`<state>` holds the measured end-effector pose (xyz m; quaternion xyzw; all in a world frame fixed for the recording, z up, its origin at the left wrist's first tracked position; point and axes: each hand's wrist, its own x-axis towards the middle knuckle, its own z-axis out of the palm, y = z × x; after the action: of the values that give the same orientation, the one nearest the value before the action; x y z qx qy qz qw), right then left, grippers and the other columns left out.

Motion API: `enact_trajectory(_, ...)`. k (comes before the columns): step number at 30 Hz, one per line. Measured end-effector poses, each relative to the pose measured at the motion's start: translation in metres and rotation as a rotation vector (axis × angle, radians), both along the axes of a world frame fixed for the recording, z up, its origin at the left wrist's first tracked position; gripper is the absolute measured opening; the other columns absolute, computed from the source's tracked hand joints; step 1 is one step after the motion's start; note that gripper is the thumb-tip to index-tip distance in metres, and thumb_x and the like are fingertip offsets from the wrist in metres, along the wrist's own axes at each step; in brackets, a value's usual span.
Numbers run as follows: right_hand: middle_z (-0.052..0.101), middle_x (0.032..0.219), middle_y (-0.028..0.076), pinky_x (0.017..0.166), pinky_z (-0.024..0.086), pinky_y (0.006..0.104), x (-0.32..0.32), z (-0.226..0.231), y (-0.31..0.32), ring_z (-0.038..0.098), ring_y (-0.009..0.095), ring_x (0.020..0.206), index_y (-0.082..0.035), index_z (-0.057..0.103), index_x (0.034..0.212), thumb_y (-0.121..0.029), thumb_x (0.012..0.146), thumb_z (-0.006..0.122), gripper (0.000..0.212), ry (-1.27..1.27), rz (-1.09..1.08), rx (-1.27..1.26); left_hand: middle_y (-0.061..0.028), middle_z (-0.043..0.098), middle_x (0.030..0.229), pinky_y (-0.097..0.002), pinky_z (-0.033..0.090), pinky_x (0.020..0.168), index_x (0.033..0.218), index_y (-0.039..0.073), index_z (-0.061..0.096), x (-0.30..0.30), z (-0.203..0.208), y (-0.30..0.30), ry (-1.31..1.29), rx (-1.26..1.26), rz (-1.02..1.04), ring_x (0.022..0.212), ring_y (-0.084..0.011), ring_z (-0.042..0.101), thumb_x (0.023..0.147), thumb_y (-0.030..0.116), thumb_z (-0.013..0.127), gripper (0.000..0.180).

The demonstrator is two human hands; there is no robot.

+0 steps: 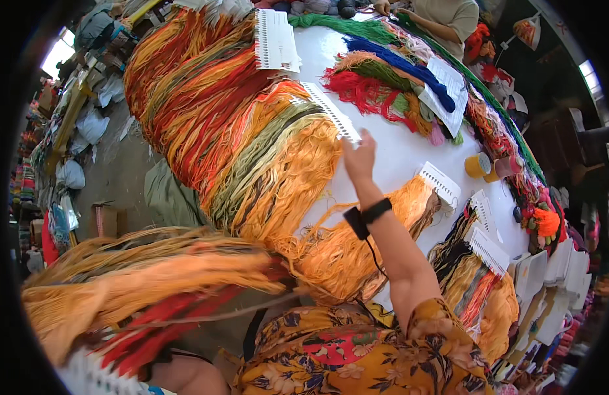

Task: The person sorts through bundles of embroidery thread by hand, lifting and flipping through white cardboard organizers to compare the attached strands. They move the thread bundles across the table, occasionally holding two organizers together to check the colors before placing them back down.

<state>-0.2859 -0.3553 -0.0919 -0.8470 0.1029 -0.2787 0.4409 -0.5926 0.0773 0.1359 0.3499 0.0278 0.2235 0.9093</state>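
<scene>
My right hand (361,155) is closed at the near end of a white notched card strip (331,110). From that strip hang orange, olive and yellow yarn skeins (258,155), spread leftward over the table. At the lower left, another bundle of orange and red yarn (146,273) is lifted and blurred by motion. Its white notched card (104,376) sits at the bottom rim of the picture, beside my left arm (192,376). My left hand itself does not show. A dark band with a small box and cable is on my right wrist.
A white table (390,155) carries smaller carded yarn bundles (489,247) at right, loose coloured skeins (383,79) and thread spools (477,166). Across it stands another person (449,23), hands on green yarn. A green cloth (166,194) hangs at left; bags and boxes line the floor.
</scene>
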Motion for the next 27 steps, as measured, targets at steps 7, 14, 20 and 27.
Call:
enact_trajectory(7,0.06,0.073,0.005,0.059,0.043,0.027,0.039,-0.053,0.002,0.053,0.013,0.063,0.005,0.059,0.087,-0.021,0.077,0.068,0.029,0.463,-0.076,0.73,-0.0138,0.058,0.108,-0.0421,0.046,0.089,0.119,0.001,0.049,0.079,-0.001,0.002,-0.113,-0.1,-0.092,0.098,-0.0243,0.057,0.097,0.026,0.041,0.034)
enact_trajectory(14,0.063,0.08,0.005,0.06,0.045,0.0223,0.003,0.013,0.041,0.056,0.008,0.068,0.001,0.055,0.09,-0.009,0.084,0.061,0.013,0.179,0.292,0.867,-0.0137,0.058,0.104,-0.0426,0.048,0.085,0.116,0.003,0.051,0.196,-0.102,-0.13,0.003,-0.571,-0.525,0.094,-0.0241,0.058,0.098,0.029,0.039,0.034)
enact_trajectory(20,0.065,0.09,0.006,0.074,0.048,0.0242,-0.067,0.051,0.041,0.06,0.01,0.081,0.0,0.054,0.099,-0.002,0.089,0.056,0.01,0.403,0.798,0.812,-0.0179,0.045,0.133,-0.0567,0.038,0.098,0.129,0.004,0.043,0.224,-0.17,-0.164,0.222,-0.462,-0.468,0.113,-0.0356,0.051,0.098,0.027,0.039,0.039)
enact_trajectory(27,0.063,0.098,0.004,0.082,0.045,0.0264,-0.04,0.054,0.016,0.057,0.011,0.093,-0.001,0.061,0.105,-0.022,0.09,0.058,0.026,0.679,1.168,0.69,-0.002,0.057,0.12,-0.0411,0.04,0.098,0.125,0.011,0.051,0.227,-0.182,-0.163,0.362,-0.344,-0.355,0.11,-0.0185,0.053,0.094,0.018,0.052,0.032)
